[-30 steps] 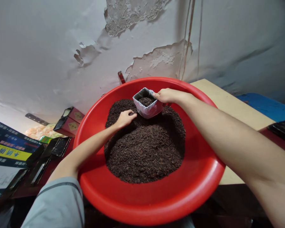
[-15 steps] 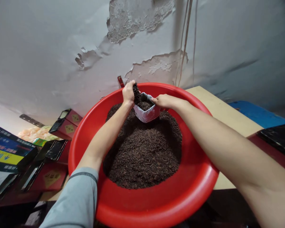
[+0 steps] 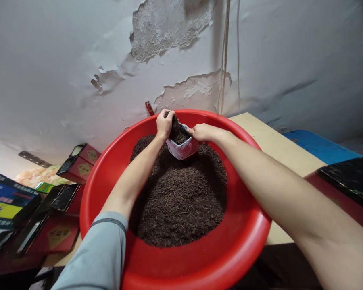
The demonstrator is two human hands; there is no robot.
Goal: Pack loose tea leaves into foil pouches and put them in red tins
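Observation:
A big red basin (image 3: 175, 262) holds a heap of dark loose tea leaves (image 3: 178, 197). At the heap's far side stands a small silver foil pouch (image 3: 181, 150), open at the top and partly filled with leaves. My right hand (image 3: 201, 132) grips the pouch's right rim. My left hand (image 3: 165, 123) is over the pouch's left edge, fingers closed around a handful of leaves that spills into the opening.
The basin rests on a pale wooden table (image 3: 278, 149) against a peeling white wall. Red and black boxes (image 3: 75, 163) lie to the left, with more printed cartons (image 3: 3, 197) further left. A dark red box (image 3: 347, 181) sits at the right.
My left hand scooped leaves from the heap, rose and moved right to the pouch's mouth. My right hand kept hold of the pouch. The view shifted slightly.

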